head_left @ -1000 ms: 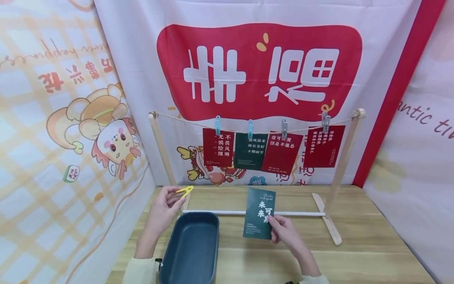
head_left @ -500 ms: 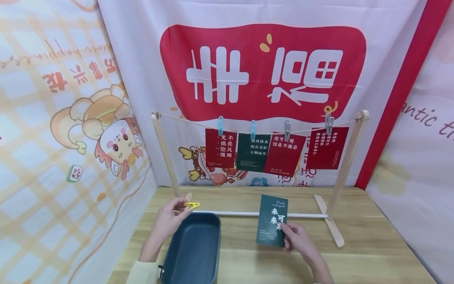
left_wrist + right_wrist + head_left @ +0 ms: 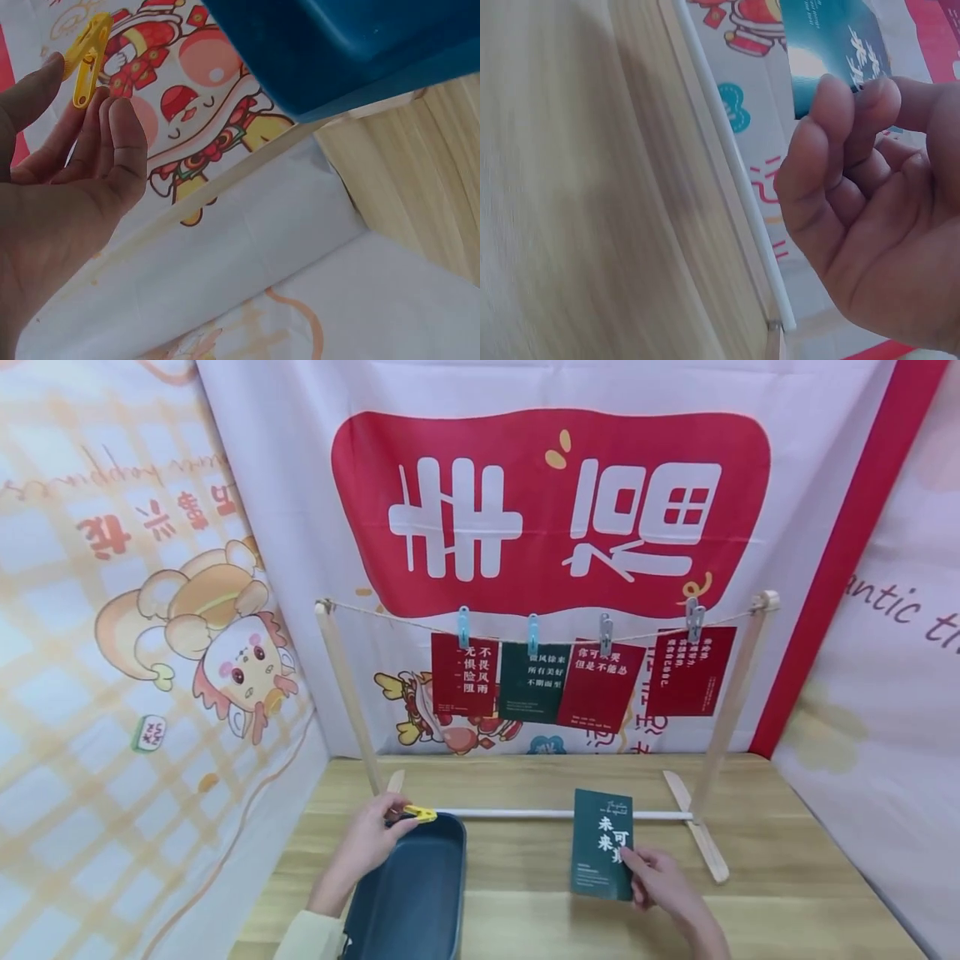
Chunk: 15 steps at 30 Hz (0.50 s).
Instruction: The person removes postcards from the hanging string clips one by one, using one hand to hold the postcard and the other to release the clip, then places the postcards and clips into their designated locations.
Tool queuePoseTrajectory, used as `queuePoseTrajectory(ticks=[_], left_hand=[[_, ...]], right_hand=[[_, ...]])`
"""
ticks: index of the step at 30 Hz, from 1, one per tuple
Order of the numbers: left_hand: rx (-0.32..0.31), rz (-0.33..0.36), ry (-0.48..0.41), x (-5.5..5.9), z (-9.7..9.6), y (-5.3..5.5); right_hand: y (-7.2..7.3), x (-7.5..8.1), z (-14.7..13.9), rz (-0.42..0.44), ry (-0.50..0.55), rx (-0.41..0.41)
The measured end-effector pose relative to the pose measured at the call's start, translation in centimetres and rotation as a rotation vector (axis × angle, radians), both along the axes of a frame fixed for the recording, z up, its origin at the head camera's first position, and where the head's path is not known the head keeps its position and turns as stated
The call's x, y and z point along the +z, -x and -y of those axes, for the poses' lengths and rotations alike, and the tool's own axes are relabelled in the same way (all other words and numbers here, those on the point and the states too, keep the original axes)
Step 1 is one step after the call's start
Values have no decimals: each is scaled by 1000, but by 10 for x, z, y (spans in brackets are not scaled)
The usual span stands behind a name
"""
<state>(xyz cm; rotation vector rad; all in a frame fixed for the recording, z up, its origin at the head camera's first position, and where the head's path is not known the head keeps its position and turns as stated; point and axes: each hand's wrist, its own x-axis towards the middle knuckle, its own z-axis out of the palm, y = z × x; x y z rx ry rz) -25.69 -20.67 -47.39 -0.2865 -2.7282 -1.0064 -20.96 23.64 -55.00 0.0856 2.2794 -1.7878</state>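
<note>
Between thumb and fingers, my left hand (image 3: pixel 375 835) pinches a yellow clothespin (image 3: pixel 421 813) above the far left corner of a dark blue bin (image 3: pixel 408 893). The left wrist view shows that clothespin (image 3: pixel 91 56) at the fingertips. My right hand (image 3: pixel 663 878) grips a green card (image 3: pixel 602 843) by its lower right edge, with white print facing me. Behind, a string (image 3: pixel 495 638) carries a red card (image 3: pixel 463 681), a green card (image 3: pixel 528 693), another red card (image 3: pixel 592 693) and a third red card (image 3: pixel 693 677). Blue clothespins (image 3: pixel 463 627) and grey clothespins (image 3: pixel 605 633) hold them.
The string runs between two wooden posts (image 3: pixel 352 702) standing on flat feet (image 3: pixel 705 852). A white rod (image 3: pixel 517 814) joins the posts low over the wooden table (image 3: pixel 517 910). Printed cloths (image 3: pixel 285 485) hang at the back and both sides.
My left hand has come down and slightly right with the yellow clothespin, turning it flatter. The green card in my right hand has moved right and lower. The hanging cards stay put.
</note>
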Motion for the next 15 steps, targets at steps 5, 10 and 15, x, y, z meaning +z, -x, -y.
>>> queuePoseTrajectory(ticks=[5,10,15], left_hand=[[-31,56,43,-11,-6,1],[-68,116,88,-22,-11,1],[-104,141,143,-32,-10,1]], right_hand=[[-6,-8,-13,-8,-52,44],[-12,-16,-27,-1,-93,89],[-19,-17,-43,17,-105,135]])
